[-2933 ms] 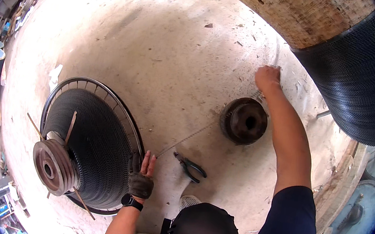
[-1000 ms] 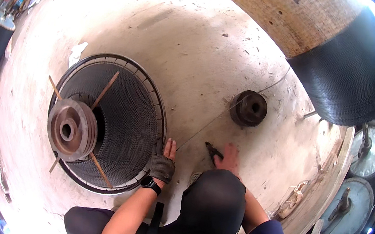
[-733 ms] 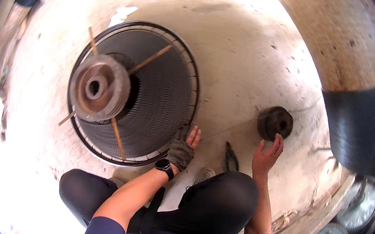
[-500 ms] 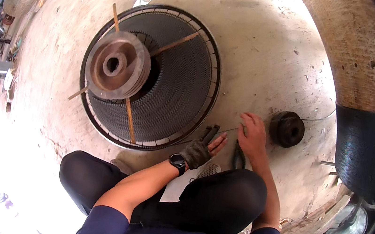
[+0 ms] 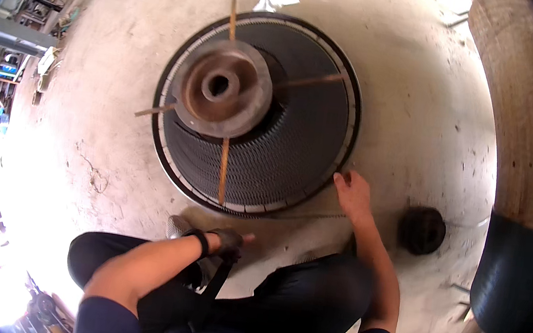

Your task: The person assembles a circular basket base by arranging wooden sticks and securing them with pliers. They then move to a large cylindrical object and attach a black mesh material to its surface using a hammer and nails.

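A large round drum wound with dark toothed strip lies on the floor, with a rusty pulley wheel at its middle and wooden sticks around it. My left hand, in a dark half glove, is low between my knees. Its fingers look closed by a long dark piece whose kind I cannot make out. At the drum's lower right rim my right hand is bare, its fingers curled together; whatever they hold is hidden. A thin strip runs from the drum under my right wrist.
A dark cylindrical weight or spool stands on the floor to the right. Beyond it curves a big brown roller with a black sleeve. White cloth lies past the drum. Shelves with clutter line the far left.
My left hand has drawn back leftward from the strip to between my knees. My right hand has come to the drum's rim. The view has shifted, so the drum sits farther right.
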Demonstrator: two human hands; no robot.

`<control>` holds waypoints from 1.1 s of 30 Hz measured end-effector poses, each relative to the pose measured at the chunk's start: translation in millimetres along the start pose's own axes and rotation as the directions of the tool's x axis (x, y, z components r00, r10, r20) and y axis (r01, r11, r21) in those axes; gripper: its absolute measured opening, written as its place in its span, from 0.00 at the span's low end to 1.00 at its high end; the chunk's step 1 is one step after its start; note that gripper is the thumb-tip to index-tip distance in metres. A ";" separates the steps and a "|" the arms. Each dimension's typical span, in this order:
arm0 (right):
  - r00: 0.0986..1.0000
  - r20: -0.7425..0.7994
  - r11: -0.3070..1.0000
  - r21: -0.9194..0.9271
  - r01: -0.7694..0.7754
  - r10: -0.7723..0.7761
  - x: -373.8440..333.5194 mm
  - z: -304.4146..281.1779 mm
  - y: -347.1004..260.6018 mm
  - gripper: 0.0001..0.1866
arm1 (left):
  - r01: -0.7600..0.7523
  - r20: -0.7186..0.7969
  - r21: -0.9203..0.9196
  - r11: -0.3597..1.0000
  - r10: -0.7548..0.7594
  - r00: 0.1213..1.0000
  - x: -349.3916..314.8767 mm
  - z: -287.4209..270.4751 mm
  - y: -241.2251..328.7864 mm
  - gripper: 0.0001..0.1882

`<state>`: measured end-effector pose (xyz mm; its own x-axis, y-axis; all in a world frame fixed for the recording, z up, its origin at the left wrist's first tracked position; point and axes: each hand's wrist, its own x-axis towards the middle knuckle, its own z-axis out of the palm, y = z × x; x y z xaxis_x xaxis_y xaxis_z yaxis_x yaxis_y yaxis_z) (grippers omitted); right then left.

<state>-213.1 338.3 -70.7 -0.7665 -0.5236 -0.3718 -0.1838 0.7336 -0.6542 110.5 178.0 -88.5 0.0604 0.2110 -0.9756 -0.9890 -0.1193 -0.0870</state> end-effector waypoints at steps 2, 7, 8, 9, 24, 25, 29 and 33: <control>0.987 0.042 0.981 0.111 -0.160 0.156 19.0 9.0 13.3 0.16 | -0.281 -0.168 -0.563 0.777 0.226 0.960 5.6 -23.1 -21.9 0.30; 0.958 0.090 0.801 0.530 -0.278 0.273 8.2 28.6 -1.0 0.14 | -0.514 -0.388 -0.738 0.437 0.349 0.853 37.1 -42.0 -51.8 0.25; 0.955 0.131 0.783 0.548 -0.294 0.267 6.9 31.5 -2.5 0.13 | -0.551 -0.413 -0.687 0.474 0.370 0.832 40.2 -44.1 -53.4 0.23; 0.961 0.113 0.789 0.552 -0.271 0.252 6.6 30.2 2.2 0.13 | -0.513 -0.472 -0.790 0.336 0.202 0.858 48.4 -36.8 -40.3 0.21; 0.968 0.024 0.863 0.447 -0.233 0.249 20.7 28.2 4.2 0.11 | -0.681 -0.674 -0.575 0.452 0.209 0.708 21.9 -25.9 -29.0 0.19; 0.966 0.025 0.855 0.461 -0.239 0.256 20.3 28.5 2.8 0.11 | -0.687 -0.685 -0.577 0.442 0.195 0.702 17.7 -24.8 -26.1 0.19; 0.961 0.012 0.845 0.474 -0.249 0.276 16.8 32.8 2.2 0.12 | -0.676 -0.661 -0.560 0.479 0.233 0.713 17.6 -29.2 -30.4 0.18; 0.971 -0.033 0.886 0.418 -0.201 0.236 23.2 40.8 12.6 0.13 | -0.724 -0.713 -0.513 0.461 0.242 0.659 3.8 -26.4 -18.7 0.17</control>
<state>-208.0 317.8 -114.4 -0.8079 -0.3212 -0.4941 0.2486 0.5744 -0.7799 132.7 155.5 -96.0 -0.1032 -0.5813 -0.8071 -0.4305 -0.7054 0.5631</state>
